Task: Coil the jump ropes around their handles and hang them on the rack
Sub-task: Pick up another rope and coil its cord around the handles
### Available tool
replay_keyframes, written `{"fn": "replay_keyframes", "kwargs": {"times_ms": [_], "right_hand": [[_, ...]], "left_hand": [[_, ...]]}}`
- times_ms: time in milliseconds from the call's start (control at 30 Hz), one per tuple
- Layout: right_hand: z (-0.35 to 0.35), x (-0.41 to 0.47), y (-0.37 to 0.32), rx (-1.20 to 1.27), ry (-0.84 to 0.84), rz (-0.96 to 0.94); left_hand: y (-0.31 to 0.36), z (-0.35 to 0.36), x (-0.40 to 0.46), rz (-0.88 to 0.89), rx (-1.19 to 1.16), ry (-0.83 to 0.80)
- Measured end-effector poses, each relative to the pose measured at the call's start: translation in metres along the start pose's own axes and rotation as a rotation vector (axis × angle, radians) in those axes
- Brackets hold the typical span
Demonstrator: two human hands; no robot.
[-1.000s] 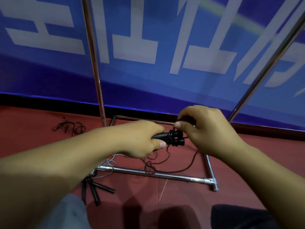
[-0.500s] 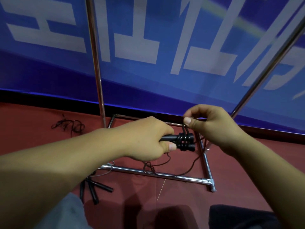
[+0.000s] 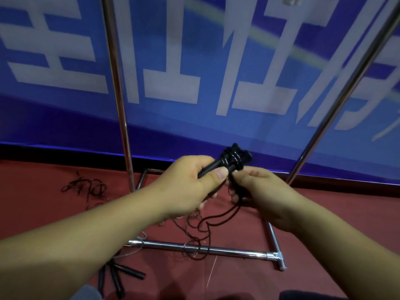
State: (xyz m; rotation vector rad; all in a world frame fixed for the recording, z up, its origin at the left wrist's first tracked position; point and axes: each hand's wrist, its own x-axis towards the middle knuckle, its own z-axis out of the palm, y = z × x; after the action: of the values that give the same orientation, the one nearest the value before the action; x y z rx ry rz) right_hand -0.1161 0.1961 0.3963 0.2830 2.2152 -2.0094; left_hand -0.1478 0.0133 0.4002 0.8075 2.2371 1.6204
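Black jump-rope handles (image 3: 225, 163) at center, wound with rope (image 3: 232, 158), gripped by left hand (image 3: 186, 185); right hand (image 3: 264, 193) fingers pinching loose rope at 5 o'clock. Below, chrome rack (image 3: 205, 250) on red floor (image 3: 324, 213); blue banner (image 3: 194, 61) at 12.

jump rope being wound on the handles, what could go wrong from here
1. The loose rope trails to the floor and lies tangled across the rack's base bar; further winding may snag it there.
2. The coils sit near the tips of the black handles, which the left hand grips lower down. If the right hand, pinching the rope, lets tension drop, the wraps could slip off.
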Motion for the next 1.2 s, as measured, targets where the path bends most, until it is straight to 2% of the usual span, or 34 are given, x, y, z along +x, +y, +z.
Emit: {"fn": "replay_keyframes", "kwargs": {"times_ms": [267, 400, 500, 767, 900, 1200], "right_hand": [[-0.005, 0.006, -0.001, 0.056, 0.015, -0.009], [-0.01, 0.002, -0.005, -0.021, -0.023, -0.104], [-0.011, -0.001, -0.004, -0.101, -0.055, -0.151], [-0.014, 0.002, -0.002, -0.187, 0.079, -0.194], [-0.013, 0.001, 0.0, -0.288, 0.128, -0.175], [-0.005, -0.003, -0.006, -0.236, 0.114, -0.035]], "left_hand": [[-0.002, -0.004, 0.004, -0.085, -0.194, 0.127], [0.0, -0.007, 0.006, -0.144, -0.325, 0.181], [-0.002, -0.011, 0.008, -0.147, -0.323, 0.223], [0.009, -0.012, 0.003, -0.19, -0.435, 0.229], [0.008, -0.013, 0.004, -0.176, -0.397, 0.231], [-0.004, -0.018, 0.009, -0.16, -0.176, 0.319]]}}
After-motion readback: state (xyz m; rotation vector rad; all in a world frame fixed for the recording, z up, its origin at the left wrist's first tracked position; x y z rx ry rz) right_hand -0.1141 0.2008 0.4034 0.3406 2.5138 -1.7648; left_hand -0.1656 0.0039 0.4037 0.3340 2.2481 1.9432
